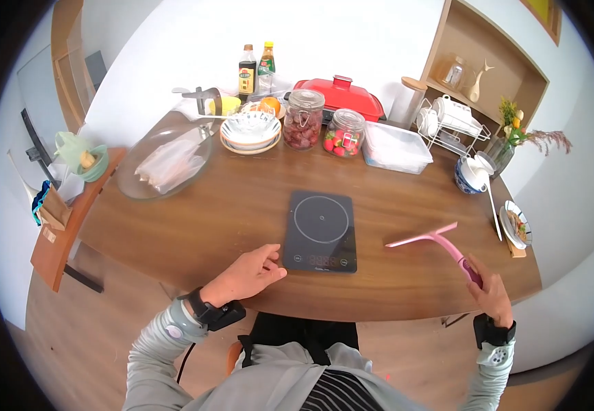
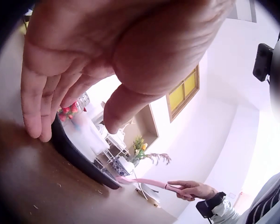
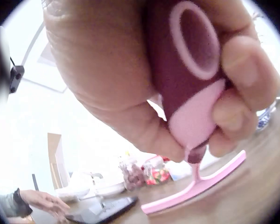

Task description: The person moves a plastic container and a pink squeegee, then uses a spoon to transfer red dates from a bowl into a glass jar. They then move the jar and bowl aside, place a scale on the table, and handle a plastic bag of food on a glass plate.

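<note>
My right hand (image 1: 491, 293) grips the dark-pink handle of a pink squeegee (image 1: 441, 236) at the table's right front. In the right wrist view the fingers and thumb wrap round the handle (image 3: 196, 88), and the T-shaped blade (image 3: 196, 193) points away, low over the wood. My left hand (image 1: 245, 275) hovers by the front left corner of a flat black kitchen scale (image 1: 322, 229), which has a printed circle and a display. Up close in the left wrist view, its fingers (image 2: 35, 102) are nearly straight, thumb apart, fingertips near the scale's edge (image 2: 79, 158).
Along the back stand stacked bowls (image 1: 250, 131), two lidded jars (image 1: 304, 120), a plastic box (image 1: 396, 147) and a red cooker (image 1: 341, 96). A glass platter (image 1: 129, 181) with a bagged item lies left. A dish rack (image 1: 451, 127) and a food plate (image 1: 518, 222) line the right edge.
</note>
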`<state>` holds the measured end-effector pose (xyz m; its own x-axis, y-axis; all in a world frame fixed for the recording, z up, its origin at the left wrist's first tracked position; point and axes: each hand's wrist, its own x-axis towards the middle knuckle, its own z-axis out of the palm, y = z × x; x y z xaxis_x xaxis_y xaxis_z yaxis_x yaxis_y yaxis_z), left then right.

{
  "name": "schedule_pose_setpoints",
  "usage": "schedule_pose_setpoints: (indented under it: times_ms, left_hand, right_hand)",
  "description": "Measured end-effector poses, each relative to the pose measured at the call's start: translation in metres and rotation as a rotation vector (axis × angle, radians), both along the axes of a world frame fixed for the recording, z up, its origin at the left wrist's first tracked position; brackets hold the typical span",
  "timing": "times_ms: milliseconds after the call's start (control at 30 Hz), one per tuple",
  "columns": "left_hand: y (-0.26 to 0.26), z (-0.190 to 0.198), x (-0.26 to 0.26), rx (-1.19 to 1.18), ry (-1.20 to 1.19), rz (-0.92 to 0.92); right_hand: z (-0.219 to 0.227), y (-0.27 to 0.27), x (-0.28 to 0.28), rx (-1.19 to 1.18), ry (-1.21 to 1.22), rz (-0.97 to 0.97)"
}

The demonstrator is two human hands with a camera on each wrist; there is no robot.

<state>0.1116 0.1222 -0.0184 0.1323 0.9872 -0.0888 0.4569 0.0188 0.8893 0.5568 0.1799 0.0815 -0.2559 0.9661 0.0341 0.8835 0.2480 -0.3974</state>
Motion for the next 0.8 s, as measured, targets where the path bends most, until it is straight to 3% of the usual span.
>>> schedule_pose_setpoints:
  times_ms: [33, 167, 233, 333, 400, 600, 800]
  left_hand:
    - [0.001, -0.002, 0.003, 0.024, -0.024, -0.018]
    - [0.000, -0.008, 0.016, 0.086, 0.056, -0.011]
    - [0.001, -0.015, 0.018, 0.137, 0.068, -0.009]
    - [-0.004, -0.019, 0.021, 0.168, 0.056, 0.031]
    - [-0.008, -0.020, 0.020, 0.172, 0.039, 0.050]
    - [-0.016, -0.022, 0.014, 0.138, -0.019, 0.043]
    - [-0.016, -0.025, 0.009, 0.110, -0.161, 0.044]
  right_hand:
    - [0.007, -0.005, -0.015, 0.006, 0.048, -0.050]
    - [-0.015, 0.007, -0.078, 0.216, 0.404, 0.303]
    - [-0.020, 0.012, -0.122, 0.080, 0.412, 0.300]
    - [-0.042, 0.037, -0.167, 0.130, 0.420, 0.478]
    - [-0.049, 0.041, -0.176, 0.138, 0.337, 0.480]
    - [-0.035, 0.007, -0.144, 0.148, 0.061, 0.411]
    - [0.016, -0.054, -0.085, -0.043, -0.060, 0.323]
